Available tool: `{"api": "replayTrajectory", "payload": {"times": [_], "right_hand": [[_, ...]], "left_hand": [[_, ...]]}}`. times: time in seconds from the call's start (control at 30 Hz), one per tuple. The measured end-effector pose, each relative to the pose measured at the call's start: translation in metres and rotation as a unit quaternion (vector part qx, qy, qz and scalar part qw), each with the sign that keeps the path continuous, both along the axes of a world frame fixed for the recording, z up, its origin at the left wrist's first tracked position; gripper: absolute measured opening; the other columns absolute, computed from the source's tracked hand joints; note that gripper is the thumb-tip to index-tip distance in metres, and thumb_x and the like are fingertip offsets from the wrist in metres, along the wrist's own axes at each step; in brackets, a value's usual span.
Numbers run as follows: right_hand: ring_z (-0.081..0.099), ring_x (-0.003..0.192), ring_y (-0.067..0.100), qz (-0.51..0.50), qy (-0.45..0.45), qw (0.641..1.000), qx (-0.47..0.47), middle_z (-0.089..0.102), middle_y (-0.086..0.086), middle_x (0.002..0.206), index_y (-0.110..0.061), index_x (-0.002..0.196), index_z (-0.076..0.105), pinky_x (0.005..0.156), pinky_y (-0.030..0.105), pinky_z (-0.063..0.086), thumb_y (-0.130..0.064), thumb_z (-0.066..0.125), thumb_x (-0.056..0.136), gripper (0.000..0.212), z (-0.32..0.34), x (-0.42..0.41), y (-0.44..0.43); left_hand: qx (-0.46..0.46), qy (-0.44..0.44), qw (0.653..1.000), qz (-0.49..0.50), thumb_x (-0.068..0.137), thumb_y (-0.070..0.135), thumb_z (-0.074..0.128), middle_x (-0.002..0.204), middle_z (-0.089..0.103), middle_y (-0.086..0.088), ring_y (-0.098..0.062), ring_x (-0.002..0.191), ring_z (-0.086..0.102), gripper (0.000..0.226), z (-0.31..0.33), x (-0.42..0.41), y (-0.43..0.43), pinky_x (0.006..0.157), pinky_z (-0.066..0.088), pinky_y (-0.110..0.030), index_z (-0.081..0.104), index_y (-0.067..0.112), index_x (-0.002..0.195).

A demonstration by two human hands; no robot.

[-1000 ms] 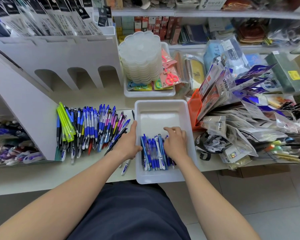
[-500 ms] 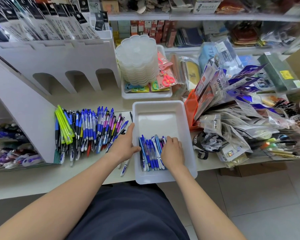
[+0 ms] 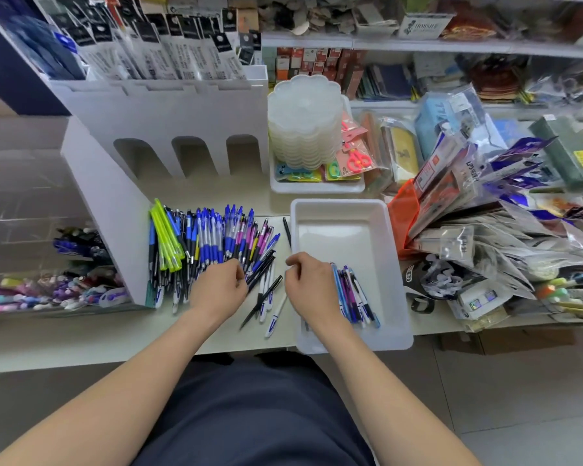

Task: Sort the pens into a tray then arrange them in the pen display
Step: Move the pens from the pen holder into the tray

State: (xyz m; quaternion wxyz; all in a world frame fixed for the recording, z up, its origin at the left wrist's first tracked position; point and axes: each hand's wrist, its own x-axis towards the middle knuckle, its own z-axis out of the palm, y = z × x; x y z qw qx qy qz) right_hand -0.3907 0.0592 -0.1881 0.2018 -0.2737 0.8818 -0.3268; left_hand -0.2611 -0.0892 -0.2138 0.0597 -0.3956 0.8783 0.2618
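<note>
The left hand lies knuckles-up on the near ends of the loose pens on the counter, fingers curled; whether it grips one cannot be told. The right hand sits over the tray's left rim, fingers bent in, thumb and forefinger nearly meeting, nothing visibly held. Just right of it, a small bundle of blue pens lies in the tray. The white display stands behind the loose pens; piled packets crowd the tray's right side.

Stacked clear lids, packaged scissors, heaped plastic packets.
</note>
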Motion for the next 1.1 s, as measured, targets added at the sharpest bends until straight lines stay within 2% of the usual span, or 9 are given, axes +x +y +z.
{"api": "replayTrajectory", "payload": {"times": [0.1,0.17,0.27,0.37,0.5,0.73,0.83,0.93,1.1], "right_hand": [[0.069,0.093,0.038,0.067,-0.003,0.988,0.138,0.072,0.018,0.093,-0.005,0.093,0.065,0.066,0.038,0.047,-0.014,0.051,0.098,0.016,0.001,0.031,-0.019],[0.070,0.102,0.039,0.080,-0.016,0.972,0.218,0.071,0.020,0.107,-0.002,0.105,0.063,0.071,0.037,0.048,-0.019,0.053,0.102,0.019,-0.007,0.054,-0.027],[0.067,0.119,0.037,0.050,-0.027,0.950,0.306,0.064,0.025,0.134,0.016,0.153,0.028,0.091,0.039,0.055,-0.033,0.051,0.107,0.071,-0.038,0.078,-0.038],[0.056,0.131,0.044,0.013,-0.002,0.931,0.365,0.036,0.035,0.157,0.018,0.158,-0.009,0.098,0.044,0.052,-0.050,0.052,0.105,0.105,-0.071,0.089,-0.047],[0.035,0.148,0.043,0.022,0.053,0.926,0.374,0.010,0.039,0.166,0.023,0.155,-0.006,0.114,0.042,0.044,-0.027,0.058,0.105,0.096,-0.085,0.091,-0.055],[0.052,0.116,0.031,-0.086,-0.007,0.963,0.256,0.040,0.025,0.140,0.007,0.144,0.029,0.100,0.032,0.051,-0.007,0.068,0.094,0.065,-0.084,0.087,-0.065],[0.045,0.122,0.037,-0.156,-0.062,0.965,0.201,0.036,0.024,0.141,0.006,0.146,0.029,0.107,0.042,0.042,-0.029,0.054,0.104,0.060,-0.082,0.080,-0.081],[0.038,0.127,0.039,-0.185,-0.082,0.959,0.198,0.033,0.022,0.143,0.005,0.154,0.023,0.105,0.048,0.044,-0.054,0.053,0.099,0.086,-0.082,0.074,-0.097],[0.040,0.127,0.037,-0.171,-0.062,0.954,0.240,0.033,0.022,0.144,0.003,0.152,0.023,0.103,0.043,0.045,-0.042,0.067,0.098,0.083,-0.089,0.065,-0.108]], "left_hand": [[0.001,0.003,1.000,-0.020,0.096,0.023,0.061,0.074,0.064,0.011,-0.015,0.072,0.062,0.005,0.004,0.014,-0.005,0.055,0.041,-0.030,0.062,0.026,0.091],[-0.001,0.005,0.999,-0.038,0.098,0.027,0.060,0.081,0.065,0.011,-0.017,0.078,0.063,0.003,0.005,0.021,-0.010,0.059,0.048,-0.033,0.063,0.026,0.096],[-0.001,0.014,0.998,-0.057,0.099,0.029,0.058,0.089,0.067,0.011,-0.019,0.083,0.064,0.006,0.005,0.030,-0.018,0.066,0.056,-0.038,0.064,0.028,0.101],[0.001,0.019,0.997,-0.074,0.099,0.027,0.057,0.090,0.066,0.011,-0.019,0.082,0.062,0.007,0.005,0.037,-0.024,0.066,0.055,-0.037,0.064,0.028,0.099],[-0.002,0.002,0.995,-0.098,0.098,0.026,0.054,0.090,0.065,0.010,-0.022,0.081,0.064,0.006,0.004,0.046,-0.032,0.067,0.056,-0.039,0.060,0.029,0.097],[-0.059,0.050,0.981,-0.179,0.098,0.017,0.057,0.103,0.059,0.002,-0.022,0.093,0.055,0.012,-0.001,0.060,-0.043,0.075,0.053,-0.041,0.066,0.018,0.106],[-0.101,0.069,0.972,-0.200,0.093,0.014,0.062,0.104,0.059,-0.001,-0.024,0.095,0.051,0.012,-0.005,0.061,-0.049,0.081,0.050,-0.041,0.068,0.015,0.104],[-0.123,0.081,0.967,-0.209,0.092,0.015,0.062,0.103,0.057,-0.002,-0.024,0.094,0.051,0.011,-0.004,0.062,-0.054,0.082,0.048,-0.041,0.067,0.014,0.102],[-0.172,0.095,0.958,-0.210,0.087,0.015,0.064,0.116,0.057,-0.009,-0.032,0.110,0.052,0.021,0.003,0.062,-0.060,0.095,0.048,-0.044,0.066,0.011,0.108]]}}
